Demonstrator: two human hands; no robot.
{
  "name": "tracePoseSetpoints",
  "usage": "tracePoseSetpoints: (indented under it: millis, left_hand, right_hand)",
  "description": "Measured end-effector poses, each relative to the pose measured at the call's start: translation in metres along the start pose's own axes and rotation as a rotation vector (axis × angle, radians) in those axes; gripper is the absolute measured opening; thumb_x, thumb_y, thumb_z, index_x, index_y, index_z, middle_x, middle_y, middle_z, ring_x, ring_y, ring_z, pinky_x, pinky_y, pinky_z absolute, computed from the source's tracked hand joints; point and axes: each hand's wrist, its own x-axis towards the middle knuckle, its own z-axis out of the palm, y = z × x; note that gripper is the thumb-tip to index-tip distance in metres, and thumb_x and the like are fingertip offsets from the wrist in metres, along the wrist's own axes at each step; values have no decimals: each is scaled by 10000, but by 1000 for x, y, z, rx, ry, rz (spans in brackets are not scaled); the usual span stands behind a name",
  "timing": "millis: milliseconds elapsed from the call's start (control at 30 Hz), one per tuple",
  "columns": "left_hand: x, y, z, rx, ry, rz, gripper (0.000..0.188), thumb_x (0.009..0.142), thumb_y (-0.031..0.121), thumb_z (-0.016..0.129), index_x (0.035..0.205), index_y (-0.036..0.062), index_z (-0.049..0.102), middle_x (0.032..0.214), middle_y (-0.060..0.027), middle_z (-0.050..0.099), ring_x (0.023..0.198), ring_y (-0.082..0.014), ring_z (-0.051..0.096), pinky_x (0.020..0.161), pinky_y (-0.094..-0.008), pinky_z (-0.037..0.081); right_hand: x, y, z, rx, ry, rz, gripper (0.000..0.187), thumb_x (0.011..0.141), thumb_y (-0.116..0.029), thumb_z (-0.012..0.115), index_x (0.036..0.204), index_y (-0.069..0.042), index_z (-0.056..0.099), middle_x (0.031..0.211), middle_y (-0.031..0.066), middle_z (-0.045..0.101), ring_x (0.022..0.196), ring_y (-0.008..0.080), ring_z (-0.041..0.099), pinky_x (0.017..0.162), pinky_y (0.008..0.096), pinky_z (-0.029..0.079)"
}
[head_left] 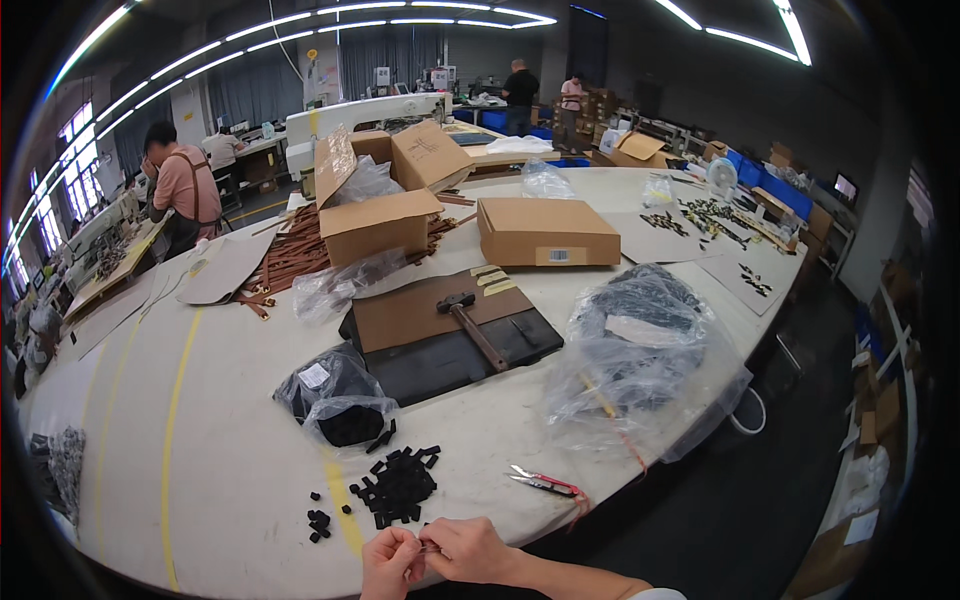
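Matt cardboard boxes (546,232), glossy clear plastic bags (640,360) – crinkled, matt black pieces (397,485), wooden-handled hammer (472,324)

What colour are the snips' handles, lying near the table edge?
Red, with silvery blades: the snips show best in the head view, right of the black pieces.

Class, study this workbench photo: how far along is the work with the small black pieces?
Done: nothing finished is clearly visible. In hand: the left hand and right hand pinch something tiny between their fingers at the table edge, too small to identify. Left: a loose pile of small black pieces lies just beyond, a clear bag of more black pieces behind it. Red-handled snips lie unused nearby.
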Motion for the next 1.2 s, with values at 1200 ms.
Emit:
tracePoseSetpoints:
  millis: [1200]
  left_hand:
    - [1, -11, 10, -50, -144, 26, 49, 819, 32, 491, 865, 24, 507, 618, -30, 520, 445, -79, 462, 409, -170, 355]
  right_hand:
    - [-20, 30, -14, 944, -152, 476, 54, 755, -66, 571, 785, -29, 545, 683, -16, 546, 575, 59, 493, 480, 194, 368]
